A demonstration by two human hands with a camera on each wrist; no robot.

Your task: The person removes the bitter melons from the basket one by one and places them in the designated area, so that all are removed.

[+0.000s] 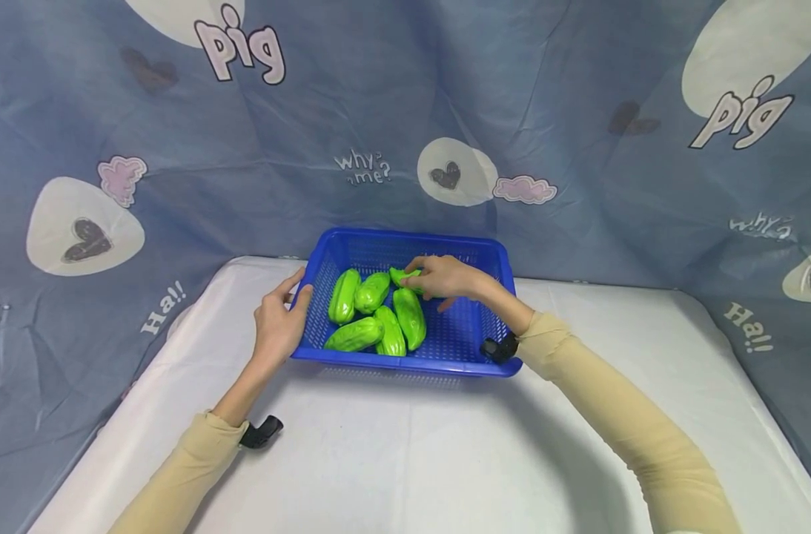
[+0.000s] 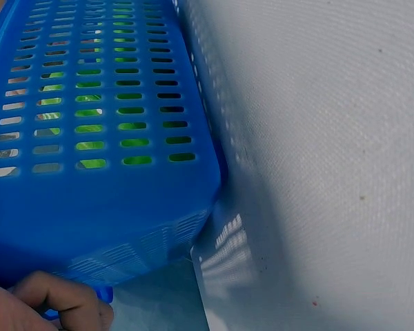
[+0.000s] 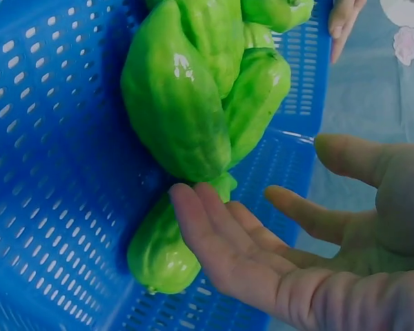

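Observation:
A blue perforated plastic basket (image 1: 412,363) holds several glossy, ribbed green vegetables that look like peppers (image 1: 410,319). My left hand (image 1: 279,319) grips the basket's left rim, its thumb on the inner side. Curled fingers (image 2: 65,302) show at the rim in the left wrist view. Inside the basket, my right hand (image 1: 454,276) is over one green vegetable (image 3: 162,265) near the back, partly covering it. In the right wrist view its fingers are spread and loosely bent, the tips at that vegetable; whether they touch it I cannot tell. The other vegetables lie grouped to the left.
The basket stands on a white-covered table (image 1: 379,460), near its back edge. Behind and at both sides hangs a blue-grey printed cloth (image 1: 392,89). A small black device is strapped at each wrist, the right one (image 1: 499,348) close to the basket's front right corner.

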